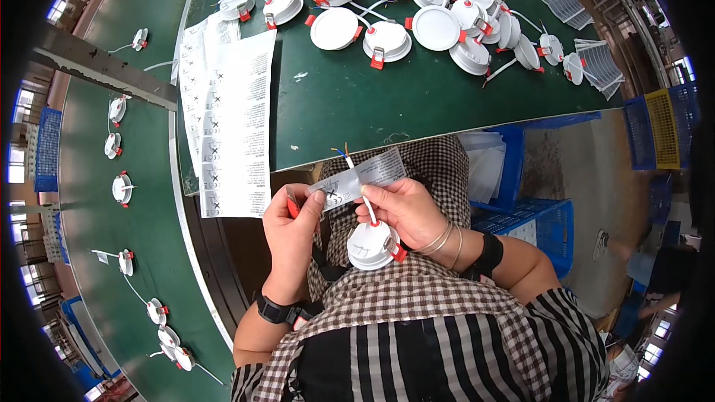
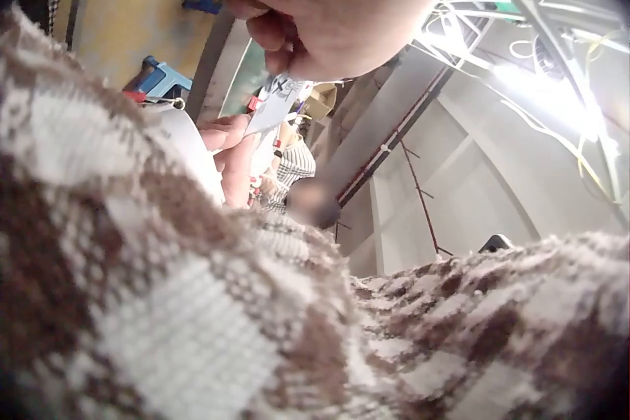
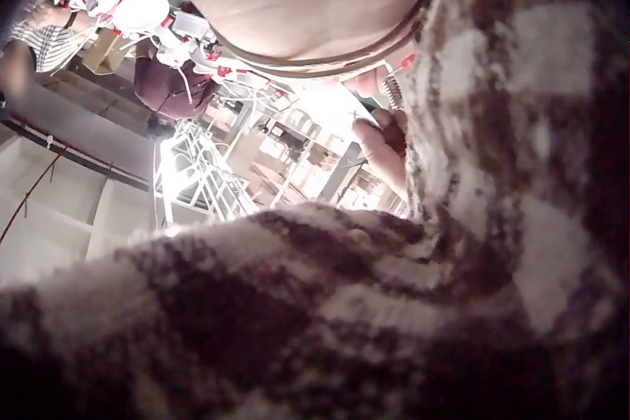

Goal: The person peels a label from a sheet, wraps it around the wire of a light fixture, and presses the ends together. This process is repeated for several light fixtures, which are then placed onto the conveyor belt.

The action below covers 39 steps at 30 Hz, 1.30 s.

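In the head view, a silvery printed label strip (image 1: 385,167) stretches between both hands, above the checked apron. My left hand (image 1: 287,229) pinches its left end between thumb and fingers. A small red object (image 1: 293,206) also sits in that hand, mostly hidden by the fingers. With thumb and fingers, my right hand (image 1: 411,214) pinches the strip and the white cable (image 1: 370,208) of a round downlight (image 1: 368,246). The lamp hangs below that hand, a red-tipped spring clip at its side; bare blue and brown wire ends stick up above the strip. Cloth fills much of both wrist views.
On the green table (image 1: 335,115) ahead lies a heap of white downlights (image 1: 436,27) with red clips. Printed label sheets (image 1: 237,123) overlap its left edge. A green belt (image 1: 89,179) carrying spaced lamps runs along the left. Blue crates (image 1: 532,227) stand low at the right.
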{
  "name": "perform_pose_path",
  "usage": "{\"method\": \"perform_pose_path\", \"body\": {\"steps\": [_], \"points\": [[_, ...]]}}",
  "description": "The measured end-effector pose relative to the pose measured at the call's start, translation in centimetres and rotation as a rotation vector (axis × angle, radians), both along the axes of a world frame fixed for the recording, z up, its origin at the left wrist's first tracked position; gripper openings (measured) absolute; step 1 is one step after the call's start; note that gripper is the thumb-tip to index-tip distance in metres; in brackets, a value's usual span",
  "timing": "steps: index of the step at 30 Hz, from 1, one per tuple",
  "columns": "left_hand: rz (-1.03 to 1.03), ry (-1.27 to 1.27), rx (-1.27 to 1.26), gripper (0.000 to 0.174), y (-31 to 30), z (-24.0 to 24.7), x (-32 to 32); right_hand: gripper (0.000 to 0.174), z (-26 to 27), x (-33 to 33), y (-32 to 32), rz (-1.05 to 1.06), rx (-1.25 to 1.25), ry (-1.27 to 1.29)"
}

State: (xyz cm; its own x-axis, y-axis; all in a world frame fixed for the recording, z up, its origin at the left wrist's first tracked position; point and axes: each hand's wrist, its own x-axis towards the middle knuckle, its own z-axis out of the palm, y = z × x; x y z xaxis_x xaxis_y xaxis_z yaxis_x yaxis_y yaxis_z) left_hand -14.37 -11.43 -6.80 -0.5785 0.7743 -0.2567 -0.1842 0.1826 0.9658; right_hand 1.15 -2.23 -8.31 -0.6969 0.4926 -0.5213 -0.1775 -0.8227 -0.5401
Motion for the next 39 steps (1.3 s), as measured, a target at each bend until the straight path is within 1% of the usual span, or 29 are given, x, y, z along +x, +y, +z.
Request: {"method": "perform_pose_path", "body": {"steps": [3, 5, 9, 11, 15, 17, 18, 21, 22, 24, 25, 26, 28, 30, 31, 33, 37, 39], "points": [[0.000, 0.003, 0.008, 0.013, 0.0, 0.0, 0.0, 0.023, 0.3, -0.1, 0.1, 0.004, -0.003, -0.039], [0.000, 0.005, 0.013, 0.013, -0.1, 0.0, 0.1, 0.022, 0.4, -0.2, 0.2, -0.019, -0.087, -0.026], [-0.007, 0.024, 0.002, 0.012, -0.1, 0.2, 0.4, 0.024, -0.1, -0.1, 0.0, -0.031, -0.142, 0.015], [-0.008, 0.038, 0.007, 0.012, 0.0, 0.4, 0.5, 0.029, 0.4, -0.1, 0.0, -0.070, -0.028, -0.023], [-0.017, 0.051, 0.014, 0.011, 0.0, 1.0, 0.6, 0.030, 0.5, -0.1, -0.1, -0.091, 0.076, -0.073], [-0.018, 0.063, 0.012, 0.011, 0.0, 1.1, 0.5, 0.024, 0.7, -0.2, -0.4, -0.133, 0.136, -0.060], [-0.025, 0.069, 0.009, 0.011, -0.1, 1.1, 0.4, 0.024, 0.5, -0.2, -0.5, -0.128, 0.137, -0.058], [-0.027, 0.081, -0.001, 0.011, -0.1, 1.3, 0.2, 0.021, 0.7, -0.1, -0.3, -0.108, 0.009, 0.037], [-0.026, 0.086, -0.009, 0.011, -0.1, 1.3, 0.2, 0.021, 0.9, -0.2, -0.4, -0.102, 0.009, 0.037], [-0.020, 0.093, -0.023, 0.010, -0.1, 1.3, 0.2, 0.025, 1.2, -0.5, -0.6, -0.101, 0.094, 0.030], [-0.024, 0.138, -0.024, 0.010, -0.1, 1.0, 0.3, 0.030, 1.4, -0.6, -0.7, -0.109, 0.114, -0.002], [-0.027, 0.184, -0.026, 0.010, -0.1, 0.8, 0.3, 0.030, 1.2, -0.6, -0.8, -0.104, 0.114, -0.001], [-0.032, 0.178, -0.031, 0.010, 0.1, 1.0, 0.6, 0.031, 0.8, -0.5, -0.8, -0.104, 0.127, -0.036], [-0.044, 0.285, -0.027, 0.010, 0.2, 0.9, 0.6, 0.030, 0.7, -0.6, -0.9, -0.115, 0.120, -0.052], [-0.043, 0.285, -0.029, 0.010, 0.2, 0.9, 0.6, 0.030, 0.6, -0.6, -1.0, -0.128, 0.114, -0.068], [-0.089, 0.348, -0.086, 0.012, 0.1, 1.1, 0.4, 0.029, 0.5, -0.6, -1.0, -0.126, 0.104, -0.070], [-0.079, 0.375, -0.096, 0.014, 0.1, 0.7, 0.5, 0.031, 0.7, -0.7, -1.1, -0.139, 0.084, -0.098], [-0.011, 0.407, -0.021, 0.015, 0.2, 0.5, 0.6, 0.031, 0.6, -0.7, -1.1, -0.130, 0.085, -0.083]]}}
